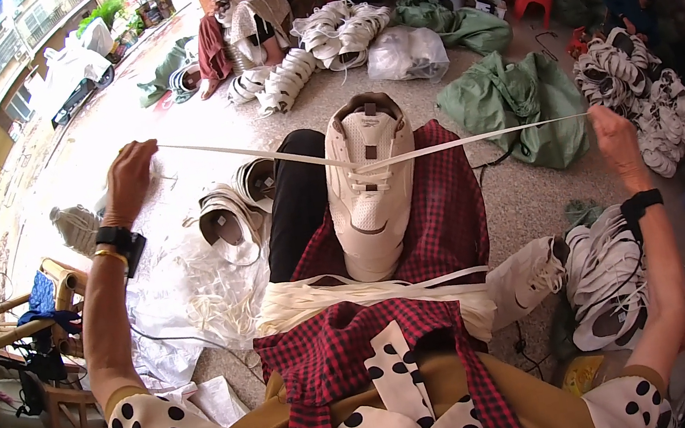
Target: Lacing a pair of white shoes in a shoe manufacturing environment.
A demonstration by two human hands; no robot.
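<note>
A cream-white sneaker (370,201) rests on my lap over a red and black checked apron, its toe toward me. Flat white shoelace (474,139) runs from its partly laced eyelets out to both sides, pulled straight. My left hand (133,175), raised far out to the left, is closed on one lace end. Out to the right, my right hand (615,142) is closed on the other end. Across my lap, nearer my body, lies a thick bundle of loose laces (346,294).
More sneakers (227,223) stand left of my knee, beside plastic sheeting with scattered laces (223,309). Stacked shoes (608,279) lie at right, near a green sack (514,110). A bamboo chair (46,324) stands left. Other people sit at the back among shoe piles (340,30).
</note>
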